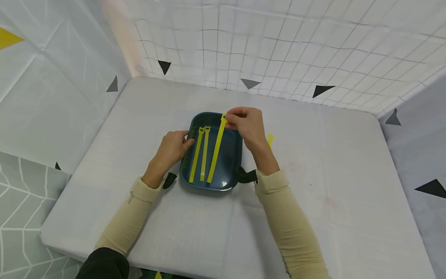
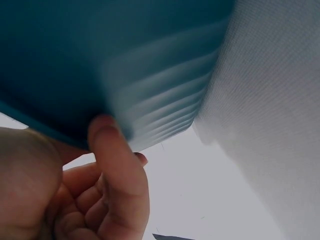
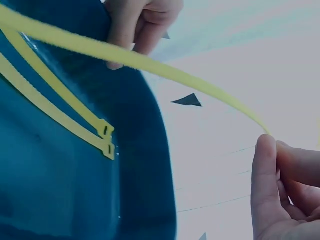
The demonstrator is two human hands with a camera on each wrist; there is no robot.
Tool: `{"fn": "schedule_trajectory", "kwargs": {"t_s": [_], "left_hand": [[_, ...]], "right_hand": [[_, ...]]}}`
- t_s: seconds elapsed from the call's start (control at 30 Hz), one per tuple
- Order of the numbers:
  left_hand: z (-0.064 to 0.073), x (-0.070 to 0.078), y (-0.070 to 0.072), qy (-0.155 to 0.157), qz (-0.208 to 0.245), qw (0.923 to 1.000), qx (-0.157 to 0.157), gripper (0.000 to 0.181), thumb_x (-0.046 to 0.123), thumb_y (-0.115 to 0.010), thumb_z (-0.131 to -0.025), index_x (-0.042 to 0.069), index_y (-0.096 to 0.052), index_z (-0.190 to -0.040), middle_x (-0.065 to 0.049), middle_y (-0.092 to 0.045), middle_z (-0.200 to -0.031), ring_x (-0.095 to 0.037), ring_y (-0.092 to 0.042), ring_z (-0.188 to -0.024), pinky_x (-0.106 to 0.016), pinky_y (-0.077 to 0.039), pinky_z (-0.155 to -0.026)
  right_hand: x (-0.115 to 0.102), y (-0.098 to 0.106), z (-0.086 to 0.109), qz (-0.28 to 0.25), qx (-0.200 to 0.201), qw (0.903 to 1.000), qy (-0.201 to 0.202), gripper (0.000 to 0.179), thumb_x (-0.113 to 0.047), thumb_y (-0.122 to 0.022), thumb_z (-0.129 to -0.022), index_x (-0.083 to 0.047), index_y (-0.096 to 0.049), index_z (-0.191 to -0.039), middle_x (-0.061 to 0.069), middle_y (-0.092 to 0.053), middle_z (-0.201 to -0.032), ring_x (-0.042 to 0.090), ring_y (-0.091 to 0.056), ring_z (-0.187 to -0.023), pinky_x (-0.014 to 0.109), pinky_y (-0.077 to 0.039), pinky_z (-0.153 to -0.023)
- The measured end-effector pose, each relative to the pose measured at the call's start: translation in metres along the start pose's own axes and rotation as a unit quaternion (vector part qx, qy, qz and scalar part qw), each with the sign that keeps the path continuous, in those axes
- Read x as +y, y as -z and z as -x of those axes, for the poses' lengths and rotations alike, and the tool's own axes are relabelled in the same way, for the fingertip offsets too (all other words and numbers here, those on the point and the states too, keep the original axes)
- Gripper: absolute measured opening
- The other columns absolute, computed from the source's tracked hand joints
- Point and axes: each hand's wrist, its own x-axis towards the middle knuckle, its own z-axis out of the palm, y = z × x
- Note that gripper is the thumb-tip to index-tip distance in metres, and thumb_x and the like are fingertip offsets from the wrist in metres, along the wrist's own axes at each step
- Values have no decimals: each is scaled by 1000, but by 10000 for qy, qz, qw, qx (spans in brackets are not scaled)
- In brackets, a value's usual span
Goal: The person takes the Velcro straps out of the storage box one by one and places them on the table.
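One yellow strap (image 1: 216, 152) hangs over the tray, its far end caught between the thumb and fingertips of my right hand (image 1: 247, 122). The pinch is closed right down on it, with only the strap's thickness between the tips. From there it slants back toward me, and the right wrist view shows it bowing in a shallow arc; whether its near end touches the tray floor I cannot tell.

By my judgement the work is more than half along: the left strap (image 1: 196, 155) and the middle strap (image 1: 205, 155) are in, the one I hold is over the tray but not let go, and an outer strap (image 1: 270, 139) remains on the table, partly hidden behind my right wrist.

The dark teal tray (image 1: 230, 162) contains just those two laid straps, nearly side by side along its left half, slotted ends away from me. Its right half has bare floor beneath my held strap. My left hand (image 1: 172, 145) grips the tray's left rim, thumb over the inside and fingers outside, against the wall.

Around the tray spreads the white-covered table (image 1: 331, 155), and beyond it rises a grid-lined sheet (image 1: 271, 38) with dark triangles (image 1: 164, 66) along the bottom.
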Motion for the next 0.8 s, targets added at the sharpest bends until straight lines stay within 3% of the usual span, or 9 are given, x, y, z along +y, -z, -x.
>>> {"fn": "schedule_trajectory", "kwargs": {"t_s": [0.37,0.8], "left_hand": [[0,0,0,-23,23,10000,27,42,18,-60,-101,-10,-55,-132,-13,-65,-76,-19,-54,-52,-29,-44,-48],[0,1,1,-32,-66,10000,7,36,18,-60,-101,-7,-60,-127,-11,-63,-71,-18,-52,-51,-29,-42,-48]], "right_hand": [[-7,8,6,-23,16,9999,139,18,0,-69,-91,13,-68,-103,18,-64,-95,18,-68,-72,26,-56,-72],[-11,20,12,-105,145,9997,143,19,1,-69,-91,15,-67,-104,19,-65,-95,17,-68,-72,27,-56,-72]]}}
